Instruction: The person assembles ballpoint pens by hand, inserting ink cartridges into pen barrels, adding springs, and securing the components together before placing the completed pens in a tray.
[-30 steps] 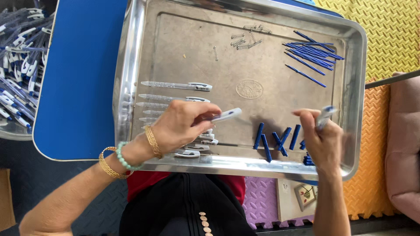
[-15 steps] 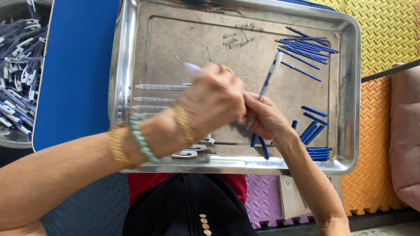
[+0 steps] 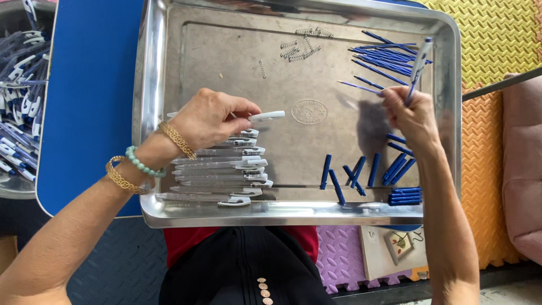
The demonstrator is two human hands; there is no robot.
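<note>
A blue bench (image 3: 84, 113) carries a big steel tray (image 3: 169, 214) that fills most of the view, and at nine o'clock of the tray a round tub (image 3: 17, 186) sits heaped with blue-and-white pens. Inside the tray, at about seven o'clock, clear pen barrels with white clips (image 3: 226, 169) lie stacked in a tidy row, one above the other. The left hand (image 3: 212, 117) hovers just over the top of that stack, curled closed, pinching a white-clipped pen barrel (image 3: 265, 116) between thumb and fingertips with its clip end pointing toward three o'clock. The right hand (image 3: 412, 116), at three o'clock of the tray, is closed around a pen part (image 3: 418, 65) that stands up toward twelve o'clock from its fingers. Just beyond that hand, at one o'clock, thin blue refills (image 3: 384, 56) lie in a loose bundle, one stray refill lying beside the knuckles. At five o'clock short blue grip sleeves (image 3: 361, 172) are scattered, some crossing one another, a few stacked near the tray's rim. Smallest of all, a cluster of small metal springs (image 3: 302, 48) lies at twelve o'clock, with one spring apart from the rest toward the tray's middle.
</note>
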